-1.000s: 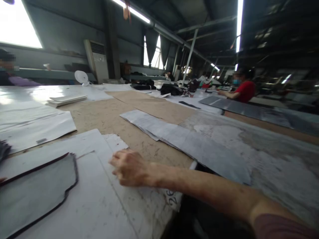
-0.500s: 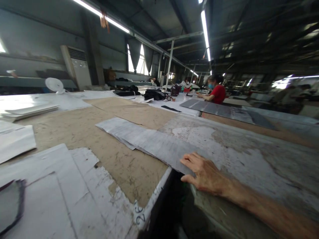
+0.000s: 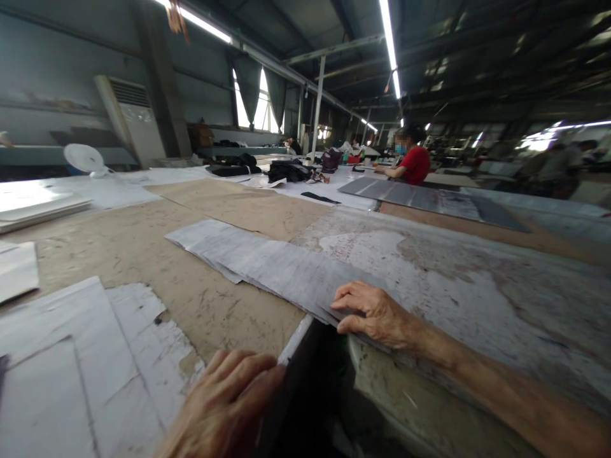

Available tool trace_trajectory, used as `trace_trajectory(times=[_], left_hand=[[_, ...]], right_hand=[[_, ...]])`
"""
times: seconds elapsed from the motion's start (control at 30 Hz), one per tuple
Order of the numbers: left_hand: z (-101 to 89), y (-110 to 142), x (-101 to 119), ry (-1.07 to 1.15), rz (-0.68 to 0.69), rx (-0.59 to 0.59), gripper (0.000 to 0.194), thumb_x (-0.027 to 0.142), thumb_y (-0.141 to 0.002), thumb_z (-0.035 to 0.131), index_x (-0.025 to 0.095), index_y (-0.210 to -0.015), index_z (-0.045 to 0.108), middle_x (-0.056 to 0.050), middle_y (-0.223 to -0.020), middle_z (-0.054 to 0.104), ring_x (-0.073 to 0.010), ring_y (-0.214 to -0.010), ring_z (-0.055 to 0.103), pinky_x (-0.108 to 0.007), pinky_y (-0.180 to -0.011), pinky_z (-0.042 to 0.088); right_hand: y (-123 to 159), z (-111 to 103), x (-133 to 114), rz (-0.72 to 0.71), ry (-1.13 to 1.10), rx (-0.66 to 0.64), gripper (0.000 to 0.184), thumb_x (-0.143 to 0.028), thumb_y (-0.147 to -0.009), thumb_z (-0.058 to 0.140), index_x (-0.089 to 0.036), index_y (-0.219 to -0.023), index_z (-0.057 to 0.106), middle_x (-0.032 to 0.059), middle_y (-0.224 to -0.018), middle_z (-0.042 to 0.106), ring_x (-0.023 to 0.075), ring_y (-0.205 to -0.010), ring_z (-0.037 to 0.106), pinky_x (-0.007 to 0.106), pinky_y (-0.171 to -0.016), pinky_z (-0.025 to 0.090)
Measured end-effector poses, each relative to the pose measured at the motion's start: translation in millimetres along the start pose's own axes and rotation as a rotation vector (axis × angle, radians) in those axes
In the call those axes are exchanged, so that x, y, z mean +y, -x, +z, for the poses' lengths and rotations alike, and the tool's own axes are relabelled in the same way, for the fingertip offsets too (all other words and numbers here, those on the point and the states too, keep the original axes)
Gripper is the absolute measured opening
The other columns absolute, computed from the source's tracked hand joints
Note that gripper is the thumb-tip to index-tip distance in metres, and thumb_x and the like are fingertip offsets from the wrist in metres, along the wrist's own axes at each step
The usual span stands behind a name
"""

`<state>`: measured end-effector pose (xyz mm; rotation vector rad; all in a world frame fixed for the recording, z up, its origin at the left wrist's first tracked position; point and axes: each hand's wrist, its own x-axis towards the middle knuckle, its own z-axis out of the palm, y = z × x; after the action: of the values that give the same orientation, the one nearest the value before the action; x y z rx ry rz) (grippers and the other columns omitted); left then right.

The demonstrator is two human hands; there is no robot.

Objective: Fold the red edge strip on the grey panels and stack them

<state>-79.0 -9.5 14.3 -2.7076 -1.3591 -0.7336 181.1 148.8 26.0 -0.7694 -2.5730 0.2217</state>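
So, I've bare R hand (image 3: 379, 313), narrow, at long grey paper-like sheet stack (image 3: 267, 259), grip unclear; stack lies mostly flat, unlifted. Bare L hand (image 3: 226, 397), half-curled, nearer cam than stack, contents unclear.

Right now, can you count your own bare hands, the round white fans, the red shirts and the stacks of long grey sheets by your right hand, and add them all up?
Bare hands: 2 (left hand, right hand)
Round white fan: 1
Red shirt: 1
Stack of long grey sheets: 1
Total: 5
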Motion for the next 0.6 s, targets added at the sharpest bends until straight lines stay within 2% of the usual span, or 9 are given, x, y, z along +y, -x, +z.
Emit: trace_trajectory(times=[0.03, 0.13, 0.2, 0.33, 0.4, 0.47, 0.53, 0.6], left_hand=[[5.7, -14, 3, 0.005, 0.026, -0.044, 0.035, 0.020, -0.084, 0.041, 0.019, -0.118, 0.049, -0.007, -0.112, 0.059, -0.0214, -0.092, 0.056, -0.035, -0.075, 0.048], [27.0, -47, 8, 0.023, 0.098, -0.073, 0.041, 0.016, -0.082, 0.038, 0.016, -0.123, 0.044, -0.008, -0.119, 0.055, -0.0221, -0.093, 0.053, -0.038, -0.078, 0.045], [40.0, -63, 9, -0.017, 0.061, -0.078, 0.043, 0.015, -0.082, 0.040, 0.015, -0.125, 0.041, -0.007, -0.125, 0.051, -0.0231, -0.098, 0.049, -0.040, -0.083, 0.042], [54.5, -85, 8, -0.120, -0.062, -0.013, 0.037, 0.017, -0.085, 0.041, 0.015, -0.121, 0.045, -0.008, -0.124, 0.050, -0.0254, -0.105, 0.044, -0.044, -0.087, 0.035], [57.7, -90, 6, -0.127, -0.097, 0.016, 0.034, 0.019, -0.085, 0.042, 0.016, -0.119, 0.047, -0.007, -0.119, 0.053, -0.0251, -0.105, 0.044, -0.045, -0.088, 0.032], [60.0, -91, 4, -0.115, -0.109, 0.042, 0.033, 0.020, -0.085, 0.045, 0.018, -0.117, 0.047, -0.006, -0.117, 0.054, -0.0244, -0.105, 0.043, -0.044, -0.089, 0.030], [61.9, -90, 3, -0.103, -0.108, 0.060, 0.032, 0.022, -0.085, 0.046, 0.020, -0.116, 0.048, -0.005, -0.116, 0.054, -0.0241, -0.105, 0.043, -0.044, -0.090, 0.029], [63.1, -88, 2, -0.097, -0.105, 0.073, 0.031, 0.024, -0.085, 0.047, 0.021, -0.115, 0.049, -0.005, -0.117, 0.053, -0.0245, -0.107, 0.042, -0.044, -0.091, 0.029]], right_hand=[[0, 0, 0, 0.006, -0.017, 0.002, 0.021, -0.024, -0.067, 0.074, -0.019, -0.086, 0.068, 0.0017, -0.091, 0.063, 0.0147, -0.085, 0.057, 0.025, -0.077, 0.045], [3, 4, -7, 0.049, -0.038, 0.033, 0.011, -0.019, -0.069, 0.069, -0.020, -0.079, 0.066, 0.0010, -0.089, 0.063, 0.0149, -0.084, 0.055, 0.025, -0.077, 0.043], [5, 9, -17, 0.114, -0.022, 0.090, 0.004, -0.015, -0.073, 0.060, -0.018, -0.074, 0.063, 0.0032, -0.085, 0.063, 0.0172, -0.083, 0.054, 0.029, -0.077, 0.041], [7, 17, -26, 0.298, -0.006, 0.221, 0.013, -0.013, -0.078, 0.047, -0.016, -0.070, 0.058, 0.0038, -0.070, 0.059, 0.0172, -0.072, 0.052, 0.030, -0.068, 0.039], [8, 11, -14, 0.419, -0.025, 0.292, 0.014, -0.016, -0.079, 0.049, -0.017, -0.067, 0.055, -0.0005, -0.059, 0.053, 0.0130, -0.059, 0.049, 0.027, -0.060, 0.038], [11, -6, 11, 0.552, -0.060, 0.379, 0.020, -0.022, -0.083, 0.052, -0.016, -0.063, 0.052, -0.0048, -0.052, 0.046, 0.0090, -0.049, 0.043, 0.024, -0.052, 0.036], [16, -32, 41, 0.673, -0.104, 0.501, 0.026, -0.031, -0.086, 0.053, -0.014, -0.065, 0.052, -0.0061, -0.054, 0.046, 0.0067, -0.047, 0.043, 0.021, -0.048, 0.037], [22, -62, 68, 0.761, -0.148, 0.669, 0.028, -0.037, -0.088, 0.051, -0.013, -0.076, 0.055, -0.0045, -0.063, 0.051, 0.0063, -0.050, 0.047, 0.020, -0.048, 0.041]])
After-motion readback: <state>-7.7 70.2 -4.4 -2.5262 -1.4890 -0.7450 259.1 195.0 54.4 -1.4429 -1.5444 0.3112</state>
